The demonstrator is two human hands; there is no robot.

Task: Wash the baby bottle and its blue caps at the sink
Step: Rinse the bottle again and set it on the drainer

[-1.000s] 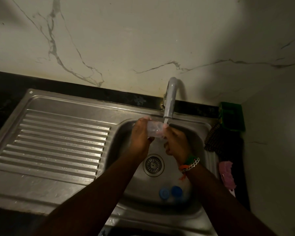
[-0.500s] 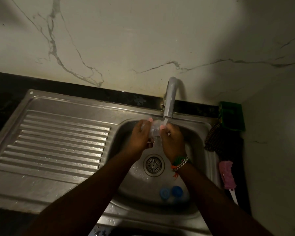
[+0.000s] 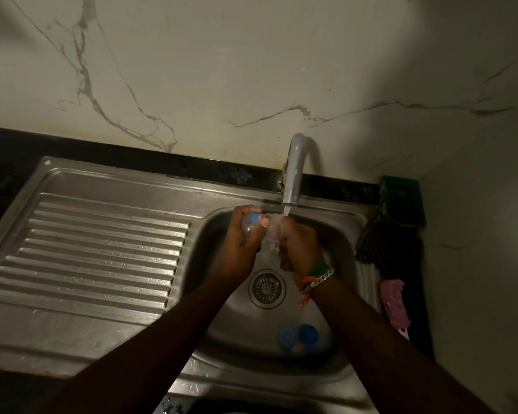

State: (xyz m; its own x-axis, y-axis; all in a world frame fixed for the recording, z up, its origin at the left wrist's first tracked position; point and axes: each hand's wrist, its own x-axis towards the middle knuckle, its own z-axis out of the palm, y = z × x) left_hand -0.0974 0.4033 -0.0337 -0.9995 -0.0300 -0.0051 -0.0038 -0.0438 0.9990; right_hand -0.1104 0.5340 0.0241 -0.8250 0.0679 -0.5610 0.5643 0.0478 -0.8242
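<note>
While wet, liable to slip: clear plastic baby bottle (image 3: 262, 227) clasped in both hands under the running grey tap (image 3: 292, 174).

Nearest, two round blue caps (image 3: 298, 336) lying unwashed side by side on the floor of the steel sink (image 3: 346, 237), close enough to the drain (image 3: 266, 288) to be knocked about by a dropped bottle. Farther in, left hand (image 3: 241, 243) fingers wrapped round the bottle's base, right hand (image 3: 299, 246) fingers closed on its other end; slick plastic, easily lost from the grasp or splashing.
</note>
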